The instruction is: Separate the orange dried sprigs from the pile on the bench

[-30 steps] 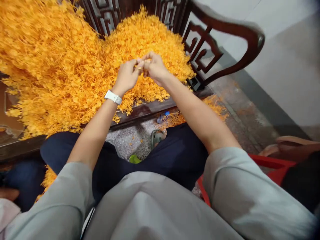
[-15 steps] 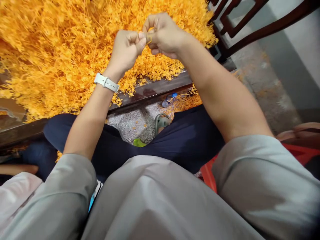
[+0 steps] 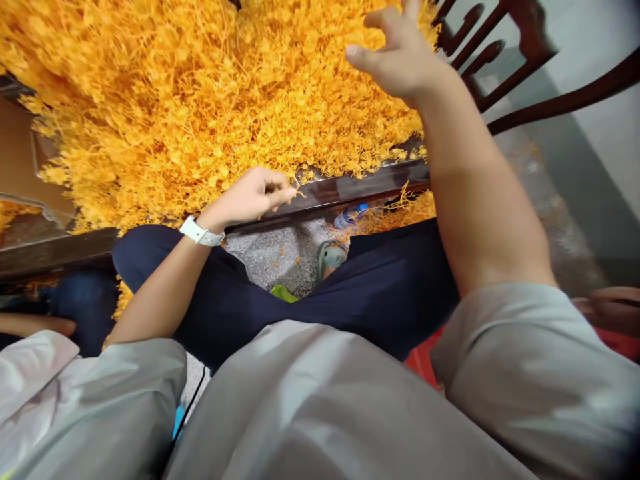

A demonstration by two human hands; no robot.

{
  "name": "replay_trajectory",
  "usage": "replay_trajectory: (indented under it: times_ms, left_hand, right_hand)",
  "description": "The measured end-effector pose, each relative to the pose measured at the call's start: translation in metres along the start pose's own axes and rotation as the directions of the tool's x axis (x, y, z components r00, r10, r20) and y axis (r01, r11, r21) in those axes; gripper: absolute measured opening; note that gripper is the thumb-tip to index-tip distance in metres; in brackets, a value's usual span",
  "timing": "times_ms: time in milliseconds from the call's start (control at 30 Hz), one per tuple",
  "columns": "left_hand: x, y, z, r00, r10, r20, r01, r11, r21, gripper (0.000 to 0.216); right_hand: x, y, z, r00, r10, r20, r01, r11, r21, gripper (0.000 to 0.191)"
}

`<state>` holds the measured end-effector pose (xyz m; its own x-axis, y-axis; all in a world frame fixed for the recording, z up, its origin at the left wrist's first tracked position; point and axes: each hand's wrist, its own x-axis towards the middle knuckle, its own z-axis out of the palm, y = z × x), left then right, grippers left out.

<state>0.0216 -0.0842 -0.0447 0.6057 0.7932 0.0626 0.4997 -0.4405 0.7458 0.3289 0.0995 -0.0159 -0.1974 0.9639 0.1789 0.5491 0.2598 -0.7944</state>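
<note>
A large heap of orange sprigs (image 3: 200,120), thin and branching like small plastic flower parts, covers the dark tabletop. My left hand (image 3: 255,195), with a white watch strap on its wrist, is over the table's front edge, thumb and fingers pinched together. At its fingertips a small orange sprig (image 3: 300,189) pokes out, seemingly held in the pinch. Up at the far right of the heap is my right hand (image 3: 400,63), fingers spread apart and nothing visible in it. The upper fingertips are cut off by the frame's top.
Dark wooden chair (image 3: 520,60) stands at the upper right. Below the table edge (image 3: 350,190) lie a plastic bottle (image 3: 350,215) and loose orange strands (image 3: 400,207). Cardboard (image 3: 20,153) is at the left. Another person's arm (image 3: 35,325) shows at lower left.
My hands, together over the heap before, have parted. My left hand came down toward the table edge; my right hand moved up and right, and its fingers spread.
</note>
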Motion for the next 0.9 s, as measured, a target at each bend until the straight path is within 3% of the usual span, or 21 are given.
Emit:
replay_trajectory:
  times_ms: [33,100,167,267,367,467,567,633,667,733,800,833,900]
  left_hand:
    - [-0.002,-0.003,0.004,0.999,-0.003,0.046,0.002,1.000,0.016,0.045]
    - [-0.003,-0.005,0.010,0.999,-0.003,0.036,0.001,0.998,0.056,0.041]
    - [0.000,-0.004,0.013,0.996,-0.017,-0.088,0.023,0.997,0.068,0.040]
    - [0.010,0.000,0.014,0.953,-0.030,-0.302,0.052,0.997,0.063,0.042]
    - [0.025,0.011,0.016,0.921,0.069,-0.382,0.004,0.982,0.188,0.039]
    - [0.033,0.033,0.018,0.931,0.190,-0.310,-0.068,0.929,0.364,0.042]
    - [0.023,0.044,0.021,0.974,0.167,-0.156,-0.082,0.894,0.440,0.048]
    - [0.012,0.033,0.027,0.991,0.079,0.108,-0.115,0.915,0.386,0.036]
    - [0.008,0.022,0.032,0.964,0.049,0.262,-0.147,0.919,0.366,0.034]
    - [0.007,-0.006,0.047,0.896,-0.081,0.437,-0.139,0.883,0.449,0.025]
    - [0.013,-0.031,0.071,0.826,-0.253,0.504,-0.085,0.827,0.555,0.014]
    - [0.017,-0.041,0.087,0.825,-0.267,0.499,-0.057,0.838,0.543,0.011]
    - [0.025,-0.055,0.124,0.892,-0.159,0.423,-0.030,0.913,0.407,0.015]
  right_hand:
    - [-0.005,-0.009,0.000,0.997,-0.072,-0.006,0.071,0.991,-0.115,0.037]
    - [-0.022,-0.028,0.007,0.980,-0.169,0.102,0.189,0.955,-0.231,0.030]
    - [-0.046,-0.044,0.021,0.941,-0.166,0.294,0.208,0.971,-0.116,0.030]
    - [-0.089,-0.059,0.048,0.822,-0.237,0.518,0.137,0.965,0.224,0.053]
    - [-0.114,-0.061,0.054,0.752,-0.378,0.540,0.247,0.921,0.300,0.055]
    - [-0.117,-0.051,0.023,0.812,-0.399,0.426,0.356,0.917,0.181,0.053]
    - [-0.128,-0.026,-0.027,0.921,-0.272,0.280,0.295,0.955,-0.042,0.051]
    - [-0.151,0.001,-0.050,0.971,-0.088,0.224,0.134,0.971,-0.198,0.047]
    - [-0.165,0.017,-0.056,0.974,0.061,0.219,0.002,0.960,-0.280,0.042]
    - [-0.199,0.051,-0.059,0.952,0.223,0.209,-0.127,0.910,-0.394,0.036]
    - [-0.235,0.081,-0.057,0.906,0.376,0.195,-0.241,0.836,-0.493,0.031]
    - [-0.253,0.092,-0.057,0.877,0.447,0.178,-0.296,0.792,-0.533,0.031]
    - [-0.287,0.106,-0.058,0.815,0.564,0.135,-0.390,0.705,-0.592,0.037]
